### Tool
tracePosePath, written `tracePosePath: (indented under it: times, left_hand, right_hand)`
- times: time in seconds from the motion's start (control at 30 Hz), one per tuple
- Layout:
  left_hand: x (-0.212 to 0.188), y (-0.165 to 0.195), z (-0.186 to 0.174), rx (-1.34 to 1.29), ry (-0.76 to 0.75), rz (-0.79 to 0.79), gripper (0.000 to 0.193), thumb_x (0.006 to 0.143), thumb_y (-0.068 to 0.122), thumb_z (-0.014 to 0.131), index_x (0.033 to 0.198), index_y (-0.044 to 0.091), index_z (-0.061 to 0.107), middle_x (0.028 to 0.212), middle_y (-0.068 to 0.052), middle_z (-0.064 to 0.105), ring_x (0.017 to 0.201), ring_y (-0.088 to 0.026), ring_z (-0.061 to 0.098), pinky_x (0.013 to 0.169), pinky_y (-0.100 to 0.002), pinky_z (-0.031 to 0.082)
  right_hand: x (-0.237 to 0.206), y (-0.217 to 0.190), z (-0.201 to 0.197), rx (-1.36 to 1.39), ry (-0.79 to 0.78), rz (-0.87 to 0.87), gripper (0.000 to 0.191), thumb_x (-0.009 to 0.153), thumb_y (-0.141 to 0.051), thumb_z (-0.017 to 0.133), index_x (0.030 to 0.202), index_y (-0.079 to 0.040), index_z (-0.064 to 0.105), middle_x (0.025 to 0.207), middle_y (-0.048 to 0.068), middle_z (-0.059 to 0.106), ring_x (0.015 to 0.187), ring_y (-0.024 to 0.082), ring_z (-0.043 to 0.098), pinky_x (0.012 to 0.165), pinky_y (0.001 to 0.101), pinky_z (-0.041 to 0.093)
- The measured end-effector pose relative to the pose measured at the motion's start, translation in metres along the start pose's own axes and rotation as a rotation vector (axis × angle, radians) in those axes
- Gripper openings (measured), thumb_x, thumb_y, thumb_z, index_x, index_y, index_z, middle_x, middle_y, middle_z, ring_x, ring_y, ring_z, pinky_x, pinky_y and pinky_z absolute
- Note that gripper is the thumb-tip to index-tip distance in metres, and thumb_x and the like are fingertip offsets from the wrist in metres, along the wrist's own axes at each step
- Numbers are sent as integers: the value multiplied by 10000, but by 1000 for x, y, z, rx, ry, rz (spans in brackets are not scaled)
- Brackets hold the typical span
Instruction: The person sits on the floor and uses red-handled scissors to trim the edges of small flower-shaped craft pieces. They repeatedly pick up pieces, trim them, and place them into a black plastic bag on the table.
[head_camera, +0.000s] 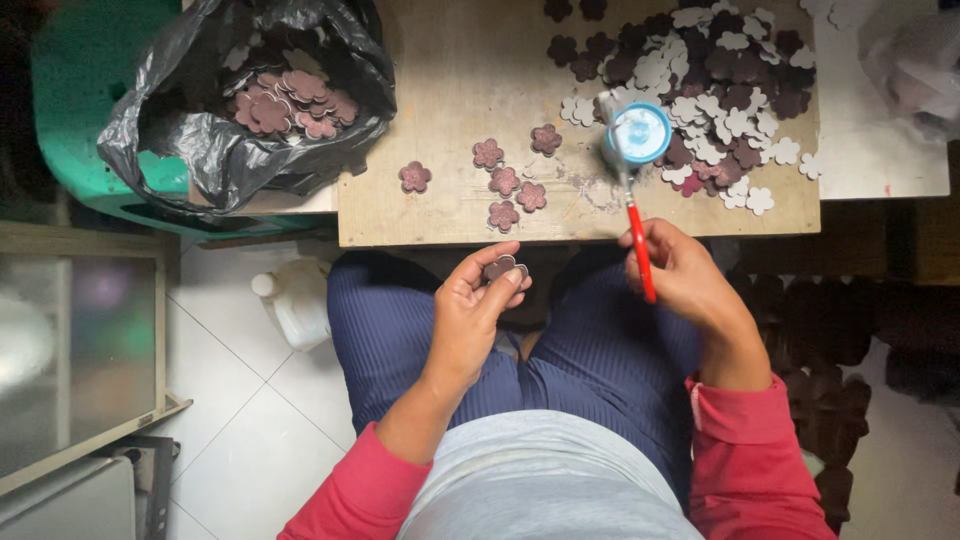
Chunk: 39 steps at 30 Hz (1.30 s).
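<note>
Wooden table (450, 80), left hand (470, 310) pinching dark maroon flower-shaped cutout (499, 267)

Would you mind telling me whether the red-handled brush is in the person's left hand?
No, the right hand grips the red-handled brush, while the left hand holds a flower-shaped piece.

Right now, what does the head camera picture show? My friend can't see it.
A seated person's left hand holds a dark flower-shaped cutout while the right hand holds a red-handled brush reaching to a small blue pot on a wooden board. Flower cutouts lie piled there and fill a black bag.
</note>
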<state>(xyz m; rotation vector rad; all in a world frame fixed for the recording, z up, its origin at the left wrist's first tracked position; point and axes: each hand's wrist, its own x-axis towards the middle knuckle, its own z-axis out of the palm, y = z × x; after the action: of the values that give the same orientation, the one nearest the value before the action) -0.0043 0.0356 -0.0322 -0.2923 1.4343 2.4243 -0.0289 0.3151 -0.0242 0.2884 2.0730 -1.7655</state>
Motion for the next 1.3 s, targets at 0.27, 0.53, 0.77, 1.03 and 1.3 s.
tracePosePath:
  times: [0.27,0.53,0.77,1.03,1.3]
  left_hand:
    - [7,1,-3,44,60,54,386,964,90,678,1338,24,608,1080,-74,725,950,-122,718,795,-244,574]
    - [11,-6,-9,76,83,49,379,961,88,689,1330,27,628,1063,-54,733,936,-89,699,774,-222,549]
    - [11,-1,-4,32,33,100,382,950,59,707,1318,9,619,1062,-71,736,919,-97,698,767,-227,549]
    - [-3,4,6,-16,1,129,370,956,18,695,1314,-30,617,1097,-105,736,973,-122,712,834,-240,571]
    - [-10,11,12,-5,4,156,373,940,-27,697,1302,-52,611,1114,-127,735,1006,-123,716,892,-241,587]
  right_hand:
    - [-15,17,35,273,-287,140,884,776,-830,410,1203,-80,605,717,26,599,633,140,614,587,257,487]
    - [-50,48,66,690,-445,116,1072,765,-987,275,1156,-31,563,722,67,587,670,230,676,590,309,508]
    - [-79,45,63,250,-359,-62,874,923,-796,449,1168,32,585,703,58,533,595,163,505,601,281,438]
    - [-85,33,91,210,-290,-257,783,973,-691,546,1313,14,513,947,65,581,790,144,593,747,292,521]
    - [-84,11,91,38,-217,-263,1013,876,-815,543,1453,14,469,830,54,520,742,138,486,688,278,419]
